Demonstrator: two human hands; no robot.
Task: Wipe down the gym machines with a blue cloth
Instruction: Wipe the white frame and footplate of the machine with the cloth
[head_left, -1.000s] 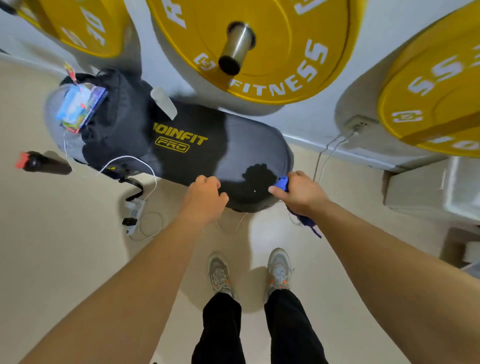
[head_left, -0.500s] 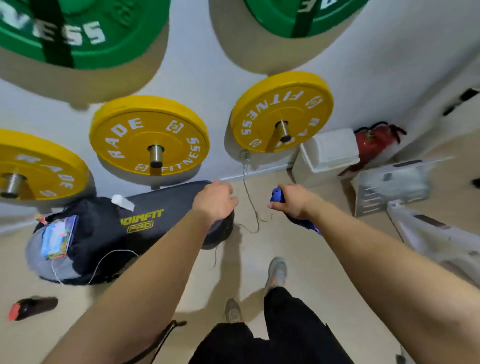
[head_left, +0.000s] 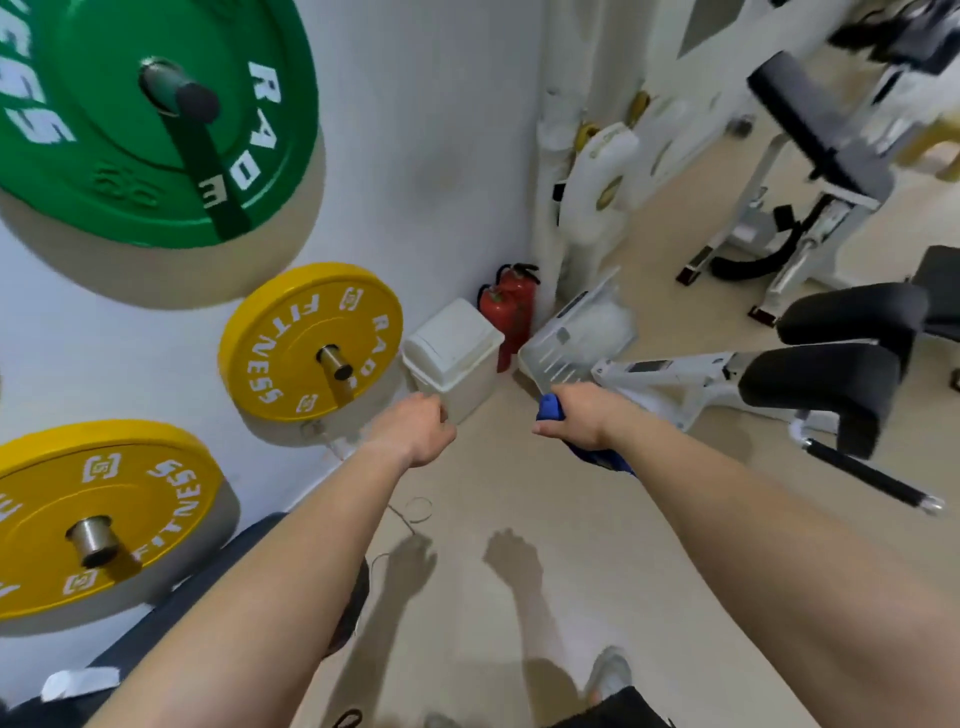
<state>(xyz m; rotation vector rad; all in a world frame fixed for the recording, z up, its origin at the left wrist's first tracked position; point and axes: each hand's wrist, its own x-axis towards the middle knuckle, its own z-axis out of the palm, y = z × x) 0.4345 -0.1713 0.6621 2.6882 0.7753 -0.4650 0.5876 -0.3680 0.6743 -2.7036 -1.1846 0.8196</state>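
- Blue cloth (head_left: 551, 408) is bunched in the right hand (head_left: 576, 423), fingers wrapped round it. One end pokes out above the fist and a tail hangs below the wrist. It touches no machine.
- Left hand (head_left: 415, 434): fingers curled in, nothing showing in it. It is held in the air in front of the white swing-lid bin (head_left: 454, 358).
- Nearest target, we judge: the white-framed machine (head_left: 675, 379) with black roller pads (head_left: 826, 374), to our right.
- Risk: the hanging tail could catch on the black bar (head_left: 872, 480) that juts from the machine. Cause: a loose end. We would gather it first.
- Risk: tripping. A thin cable (head_left: 415, 512) lies looped on the floor (head_left: 519, 571) ahead of our feet.
- Risk: knocking the left forearm on the steel peg (head_left: 335, 364) of the yellow weight plate (head_left: 311, 340), which hangs on the wall close to that arm.
- Risk: patchy wiping. A wadded cloth meets the pads over a small area; opening it out flat should cover more.
- Note: the far machines are blurred, so we cannot judge their surfaces.
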